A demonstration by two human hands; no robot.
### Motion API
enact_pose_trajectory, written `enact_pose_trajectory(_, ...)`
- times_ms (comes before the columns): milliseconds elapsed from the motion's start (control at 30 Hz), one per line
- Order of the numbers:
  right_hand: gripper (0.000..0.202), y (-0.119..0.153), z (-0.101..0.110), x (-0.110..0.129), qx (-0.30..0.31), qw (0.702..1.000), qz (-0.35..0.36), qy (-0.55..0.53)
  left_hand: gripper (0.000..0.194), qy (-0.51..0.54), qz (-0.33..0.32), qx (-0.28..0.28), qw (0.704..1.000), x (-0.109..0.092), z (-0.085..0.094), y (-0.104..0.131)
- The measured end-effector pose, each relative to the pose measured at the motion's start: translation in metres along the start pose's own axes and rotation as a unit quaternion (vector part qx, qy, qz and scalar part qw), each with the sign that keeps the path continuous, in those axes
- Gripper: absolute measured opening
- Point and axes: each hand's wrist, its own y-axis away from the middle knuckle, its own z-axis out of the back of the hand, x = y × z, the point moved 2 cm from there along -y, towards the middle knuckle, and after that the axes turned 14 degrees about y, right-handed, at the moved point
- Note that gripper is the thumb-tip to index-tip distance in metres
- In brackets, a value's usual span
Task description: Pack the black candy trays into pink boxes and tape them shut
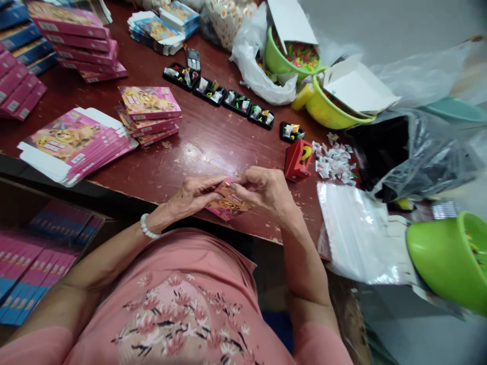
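Note:
Between my two hands, at the table's front edge, is a small pink cardboard box (230, 204) with a printed cartoon front. My left hand (196, 191) grips its left side, with a white bead bracelet on the wrist. My right hand (262, 188) pinches its upper end with thumb and fingers; whether that end flap is closed is hidden. To the left lie a fanned stack of flat pink cartons (72, 139) and a short pile of made-up pink boxes (150, 104). A red tape dispenser (298, 161) with a yellow roll stands right of my hands.
Black trays (238, 101) with small packets line the table. Small white packets (335, 162) lie beside a clear bag (357, 233). Green (274, 56) and yellow (323, 114) tubs stand behind. Tall pink box stacks (85, 45) fill the back left; an open carton of boxes (34, 263) sits below.

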Motion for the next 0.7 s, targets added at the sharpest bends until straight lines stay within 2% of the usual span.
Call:
enact_pose_trajectory(200, 0.018, 0.000, 0.009, 0.004, 0.015, 0.997, 0.005, 0.070, 0.038, -0.031, -0.010, 0.014, 0.999, -0.001, -0.003, -0.003)
enact_pose_trajectory(367, 0.013, -0.011, 0.013, 0.004, 0.054, 0.995, 0.030, 0.073, 0.043, -0.059, -0.025, -0.013, 0.998, 0.000, -0.005, -0.006)
enact_pose_trajectory(500, 0.014, -0.012, 0.011, 0.007, 0.031, 0.992, 0.028, 0.120, 0.054, -0.070, -0.050, -0.024, 0.996, 0.001, -0.003, -0.010)
enact_pose_trajectory(700, 0.020, -0.007, 0.006, 0.004, -0.007, 0.998, 0.027, 0.061, 0.048, -0.107, -0.082, -0.014, 0.991, 0.002, 0.002, -0.016)
